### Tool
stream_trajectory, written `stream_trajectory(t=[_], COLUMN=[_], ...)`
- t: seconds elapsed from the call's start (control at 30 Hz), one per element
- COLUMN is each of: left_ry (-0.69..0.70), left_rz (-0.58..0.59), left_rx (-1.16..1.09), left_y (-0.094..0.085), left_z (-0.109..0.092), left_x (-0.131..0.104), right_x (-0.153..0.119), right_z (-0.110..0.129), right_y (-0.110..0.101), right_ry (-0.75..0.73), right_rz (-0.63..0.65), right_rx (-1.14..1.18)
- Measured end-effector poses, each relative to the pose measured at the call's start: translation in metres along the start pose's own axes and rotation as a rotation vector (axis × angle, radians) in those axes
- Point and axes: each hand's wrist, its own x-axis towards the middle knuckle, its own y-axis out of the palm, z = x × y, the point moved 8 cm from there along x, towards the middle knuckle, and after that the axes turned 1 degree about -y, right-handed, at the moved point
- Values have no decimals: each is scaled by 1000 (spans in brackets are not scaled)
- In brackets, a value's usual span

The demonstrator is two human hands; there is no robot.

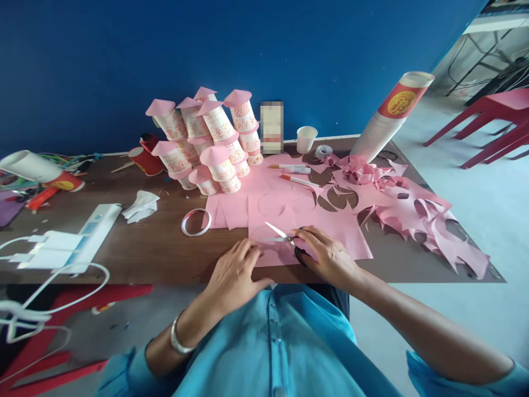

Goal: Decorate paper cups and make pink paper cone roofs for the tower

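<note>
I have the right hand [330,256] in view, closed around the handles of one pair of scissors [291,240], its blades parted over a pink sheet [297,212] lying near the front edge of the table [144,248]. The left hand [235,270] is loosely bent, thumb apart from the fingers, at the sheet's left side; I can't tell whether it presses the paper. Beyond, I count three pens [300,181], one tape ring [196,234] to the left and one smaller roll [323,151] farther back. Behind stand the cup towers [219,129], at least seven cone roofs among them, then one lone white cup [306,140], contents unclear, and one tall stack of nested cups [380,132] behind pink scraps [405,212].
</note>
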Motion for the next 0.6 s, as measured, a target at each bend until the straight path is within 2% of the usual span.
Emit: stream_trajectory(t=[0.13,0.2,0.3,0.4,0.5,0.6], left_ry=[314,402,461,521,533,505], left_rz=[-141,-198,-263,-275,-322,-442], left_rx=[60,37,-14,-24,-19,-77], left_y=[1,0,-3,-6,-16,-35], left_z=[-23,-28,-32,-37,-37,-34], left_x=[-16,-22,-28,-33,-32,-26], right_x=[-5,-6,-7,-9,-12,-16], right_z=[6,6,4,7,22,39], right_y=[-2,-3,-6,-8,-5,-5], right_ry=[-45,-41,-19,-31,-135,-275], right_rz=[-28,-47,-76,-91,-68,-97], right_rx=[-8,8,36,26,-13,-103])
